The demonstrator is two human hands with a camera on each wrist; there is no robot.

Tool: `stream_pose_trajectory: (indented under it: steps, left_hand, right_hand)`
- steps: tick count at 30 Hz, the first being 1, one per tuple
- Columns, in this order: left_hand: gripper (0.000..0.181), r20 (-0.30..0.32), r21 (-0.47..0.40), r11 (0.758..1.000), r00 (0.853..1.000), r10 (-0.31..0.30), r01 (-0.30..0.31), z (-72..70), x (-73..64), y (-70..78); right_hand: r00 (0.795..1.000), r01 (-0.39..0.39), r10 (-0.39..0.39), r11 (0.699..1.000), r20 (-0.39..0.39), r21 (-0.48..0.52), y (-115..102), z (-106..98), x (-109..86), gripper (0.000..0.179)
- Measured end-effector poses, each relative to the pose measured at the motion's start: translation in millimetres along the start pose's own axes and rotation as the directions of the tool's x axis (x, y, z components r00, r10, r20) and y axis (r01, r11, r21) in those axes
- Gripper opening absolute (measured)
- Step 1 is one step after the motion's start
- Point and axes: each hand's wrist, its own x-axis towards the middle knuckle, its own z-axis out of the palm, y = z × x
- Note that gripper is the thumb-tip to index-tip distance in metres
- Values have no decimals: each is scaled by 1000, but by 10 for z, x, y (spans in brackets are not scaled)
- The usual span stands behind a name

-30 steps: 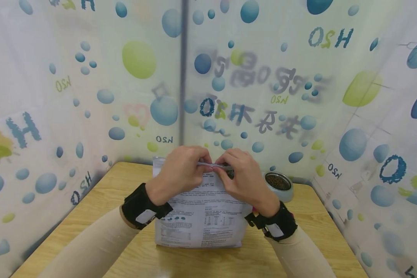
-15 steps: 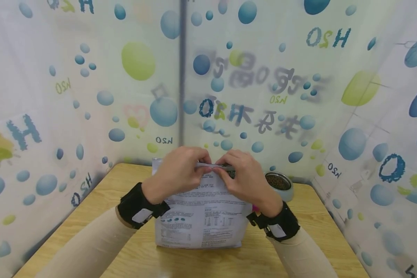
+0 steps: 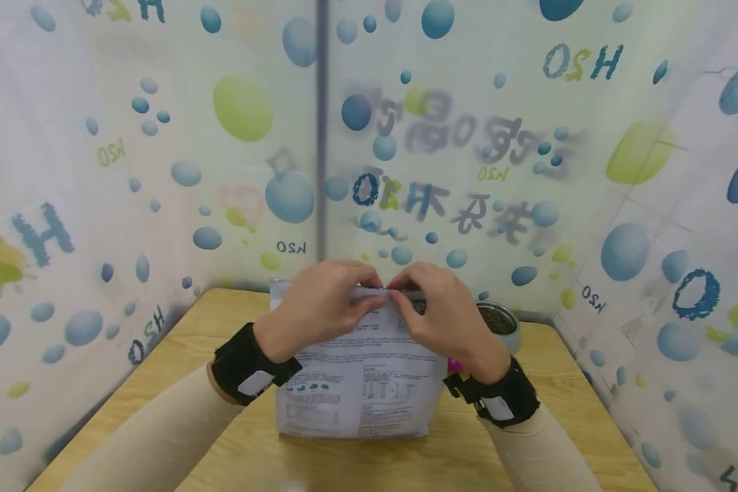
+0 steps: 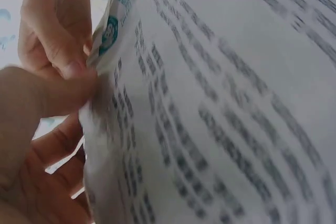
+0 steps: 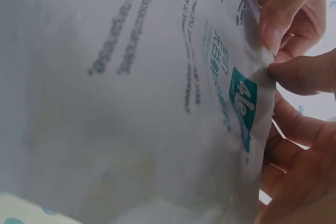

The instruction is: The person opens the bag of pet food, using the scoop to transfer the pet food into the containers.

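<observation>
A white printed bag (image 3: 363, 383) stands upright on the table, its text panel facing me in the head view. My left hand (image 3: 320, 304) pinches the bag's top edge between thumb and fingers, left of the middle. Close beside it, my right hand (image 3: 445, 314) pinches the same edge, the two sets of fingertips nearly meeting. In the left wrist view the left thumb (image 4: 68, 90) presses on the bag's edge. A teal logo shows near the edge in the right wrist view, by the right thumb (image 5: 302, 74). The bag's far side is hidden.
Behind my right hand stands a pale bowl (image 3: 509, 335) of brown kibble, partly covered by the hand. A small pink thing (image 3: 454, 365) peeks out at the bag's right side. Bubble-patterned curtains (image 3: 252, 171) enclose the wooden table (image 3: 221, 342).
Both hands stay at the bag's top edge. My right hand has shifted slightly to the right, and the fingertips of both hands have moved a little right along the edge.
</observation>
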Motion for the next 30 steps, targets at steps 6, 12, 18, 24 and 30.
stream_pose_trajectory:
  steps: [6, 12, 18, 24, 30]
  left_hand:
    - [6, -28, 27, 999, 999, 17, -16, 61, 40, 36]
    - [6, -62, 14, 1000, 998, -5, 6, 96, 12, 37]
    - [5, -35, -11, 999, 999, -30, 30, 36, -3, -19]
    - [11, -16, 6, 998, 997, -70, 70, -28, -35, -80]
    - [14, -90, 7, 999, 995, -47, 48, 40, -21, -36]
  right_hand:
    - [999, -40, 40, 999, -3, -3, 40, -7, -56, 10]
    - [999, -41, 41, 998, -1, 54, 129, 13, -122, 9]
    - [999, -37, 40, 993, -32, 113, 173, -1, -125, 5]
    - [996, -50, 60, 987, -63, 153, 196, 1, -125, 6]
    - [993, -46, 63, 985, -96, 168, 218, 12, -143, 8]
